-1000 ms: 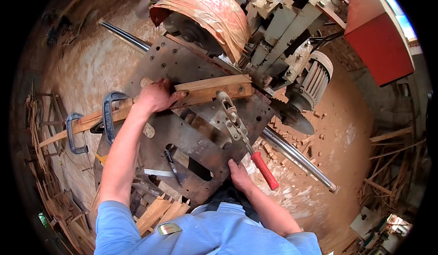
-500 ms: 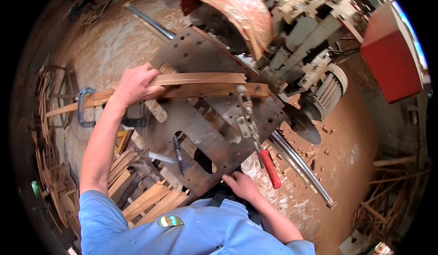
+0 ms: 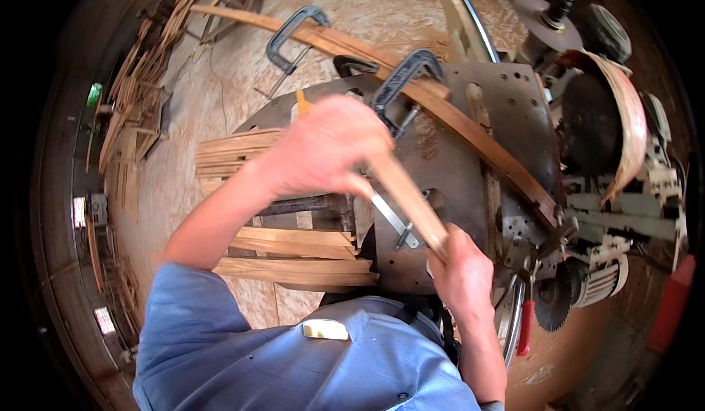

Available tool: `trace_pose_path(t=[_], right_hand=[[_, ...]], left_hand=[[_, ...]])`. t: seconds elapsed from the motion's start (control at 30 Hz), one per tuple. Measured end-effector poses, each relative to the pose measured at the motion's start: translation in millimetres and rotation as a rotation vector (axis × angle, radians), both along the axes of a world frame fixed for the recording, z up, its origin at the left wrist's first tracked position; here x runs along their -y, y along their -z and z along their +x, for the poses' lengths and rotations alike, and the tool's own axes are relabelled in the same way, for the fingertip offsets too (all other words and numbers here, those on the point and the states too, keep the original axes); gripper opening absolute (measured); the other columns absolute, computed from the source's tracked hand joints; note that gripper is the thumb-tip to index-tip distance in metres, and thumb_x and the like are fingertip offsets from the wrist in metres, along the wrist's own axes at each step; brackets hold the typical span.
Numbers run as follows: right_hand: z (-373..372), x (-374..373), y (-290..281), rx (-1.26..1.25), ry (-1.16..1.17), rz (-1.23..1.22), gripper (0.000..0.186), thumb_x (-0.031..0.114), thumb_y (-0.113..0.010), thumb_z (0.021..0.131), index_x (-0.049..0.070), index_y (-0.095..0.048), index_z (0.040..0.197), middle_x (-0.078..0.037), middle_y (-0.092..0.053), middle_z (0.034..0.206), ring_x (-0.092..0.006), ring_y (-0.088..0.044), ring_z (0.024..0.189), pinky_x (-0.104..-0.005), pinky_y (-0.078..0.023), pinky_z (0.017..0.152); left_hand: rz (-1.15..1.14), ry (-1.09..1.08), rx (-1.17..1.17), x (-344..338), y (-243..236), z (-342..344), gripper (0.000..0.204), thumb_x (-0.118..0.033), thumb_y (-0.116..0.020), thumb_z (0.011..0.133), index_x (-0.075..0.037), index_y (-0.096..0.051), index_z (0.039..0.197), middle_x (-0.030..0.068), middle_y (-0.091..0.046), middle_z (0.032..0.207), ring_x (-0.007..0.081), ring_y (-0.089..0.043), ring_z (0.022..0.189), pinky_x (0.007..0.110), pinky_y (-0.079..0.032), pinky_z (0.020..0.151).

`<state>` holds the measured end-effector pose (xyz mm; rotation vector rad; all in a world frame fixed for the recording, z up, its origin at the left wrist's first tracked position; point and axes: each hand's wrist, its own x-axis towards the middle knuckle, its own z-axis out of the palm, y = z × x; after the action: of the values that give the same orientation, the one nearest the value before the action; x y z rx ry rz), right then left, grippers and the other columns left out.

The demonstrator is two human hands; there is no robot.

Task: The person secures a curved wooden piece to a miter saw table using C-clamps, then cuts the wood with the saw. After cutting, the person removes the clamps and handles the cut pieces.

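A short wooden strip (image 3: 408, 196) slants over the near part of the dark metal machine table (image 3: 457, 141), with both my hands on it. My left hand (image 3: 330, 145), blurred by motion, is closed around its upper left end. My right hand (image 3: 465, 270) grips the lower right end. Beneath the strip lies a steel ruler-like bar (image 3: 395, 220). Beyond it, a long curved wooden jig (image 3: 507, 163) crosses the table, with C-clamps (image 3: 402, 82) at its far left part. A toggle clamp with a red handle (image 3: 526, 327) sits at the jig's right end.
Stacked wooden strips (image 3: 294, 270) lie left of the table, near my body, with more strips (image 3: 235, 150) beyond. At the right are a toothed saw blade (image 3: 554, 302) and another disc under a curved wooden guard (image 3: 626, 110). A steel rail (image 3: 474, 14) extends at the back.
My view has turned left. The strip that my left hand held along the jig is now off it, nearer my body. My right hand has come up from the table's near edge and grips it too.
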<state>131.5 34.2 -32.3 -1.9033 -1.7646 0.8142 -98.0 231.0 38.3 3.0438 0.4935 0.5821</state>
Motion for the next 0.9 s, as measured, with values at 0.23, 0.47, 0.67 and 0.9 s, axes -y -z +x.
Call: trace_pose_path(t=[0.23, 0.47, 0.67, 0.9], right_hand=[[25.1, 31.8, 22.3, -0.483, 0.432, -0.289, 0.035, 0.006, -0.069, 0.087, -0.005, -0.056, 0.117, -0.013, -0.066, 0.088, -0.0143, -0.06, 0.078, -0.0296, -0.05, 0.068], [20.0, 32.9, 33.0, -0.7, 0.52, -0.27, 0.027, 0.008, -0.067, 0.09, -0.004, -0.056, 0.111, -0.006, -0.064, 0.089, -0.0083, -0.055, 0.08, -0.0258, -0.048, 0.069], [21.2, 41.9, 38.6, -0.63, 0.528, -0.29, 0.026, 0.012, -0.07, 0.088, -0.003, -0.057, 0.104, -0.006, -0.063, 0.082, -0.0091, -0.054, 0.074, -0.027, -0.048, 0.065], [29.2, 54.7, 40.7, -0.615, 0.605, -0.344, 0.026, 0.012, -0.07, 0.088, -0.004, -0.057, 0.104, -0.007, -0.063, 0.083, -0.009, -0.054, 0.075, -0.0268, -0.047, 0.065]], left_hand=[[-0.563, -0.752, -0.384, 84.6, 64.7, -173.1, 0.027, -0.019, -0.073, 0.08, -0.004, -0.065, 0.1, 0.0139, -0.064, 0.101, 0.0325, -0.062, 0.096, 0.042, -0.05, 0.085], [-0.347, -0.729, -0.586, 111.9, 122.1, -141.8, 0.038, -0.023, -0.075, 0.072, -0.004, -0.064, 0.103, 0.011, -0.057, 0.101, 0.0291, -0.057, 0.1, 0.042, -0.048, 0.085], [-0.284, -0.69, -0.53, 103.0, 99.0, -147.8, 0.029, -0.022, -0.072, 0.071, -0.005, -0.062, 0.093, 0.0112, -0.058, 0.09, 0.0276, -0.061, 0.092, 0.042, -0.05, 0.08], [-0.296, -1.004, -0.322, 38.3, 8.2, -120.9, 0.034, -0.028, -0.068, 0.085, -0.002, -0.058, 0.104, 0.0182, -0.064, 0.087, 0.036, -0.064, 0.075, 0.046, -0.051, 0.071]])
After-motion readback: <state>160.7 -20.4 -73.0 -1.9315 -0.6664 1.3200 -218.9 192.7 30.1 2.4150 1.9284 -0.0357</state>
